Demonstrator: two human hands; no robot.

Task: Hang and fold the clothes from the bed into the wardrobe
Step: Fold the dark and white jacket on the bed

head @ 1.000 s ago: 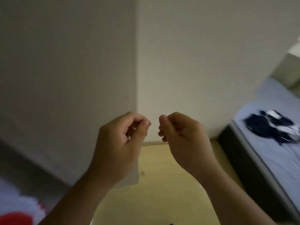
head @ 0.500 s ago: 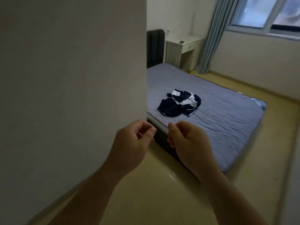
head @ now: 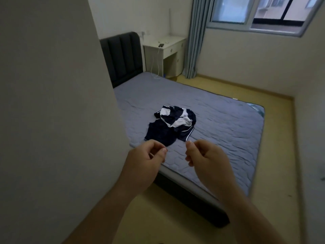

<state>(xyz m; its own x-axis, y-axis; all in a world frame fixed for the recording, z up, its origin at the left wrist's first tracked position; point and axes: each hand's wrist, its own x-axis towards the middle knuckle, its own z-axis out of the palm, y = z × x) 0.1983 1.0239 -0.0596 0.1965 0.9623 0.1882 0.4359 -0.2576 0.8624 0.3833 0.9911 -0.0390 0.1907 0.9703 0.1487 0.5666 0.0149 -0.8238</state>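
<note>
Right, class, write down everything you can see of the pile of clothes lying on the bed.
The pile of clothes is a crumpled heap of dark navy fabric with white panels and thin white trim on some edges. It looks like soft, light cloth, unfolded and bunched, with a flatter navy piece spread on the near side. It rests on the grey quilted mattress, toward the bed's near left edge. The left hand and right hand are raised in front, not touching it.

You see the clothes (head: 173,125) as soft, crumpled cloth on the matt, quilted fabric bed cover (head: 221,120). The headboard (head: 123,55) looks padded and ribbed, the floor (head: 276,155) smooth with a faint sheen, the wall (head: 246,57) matt.
</note>
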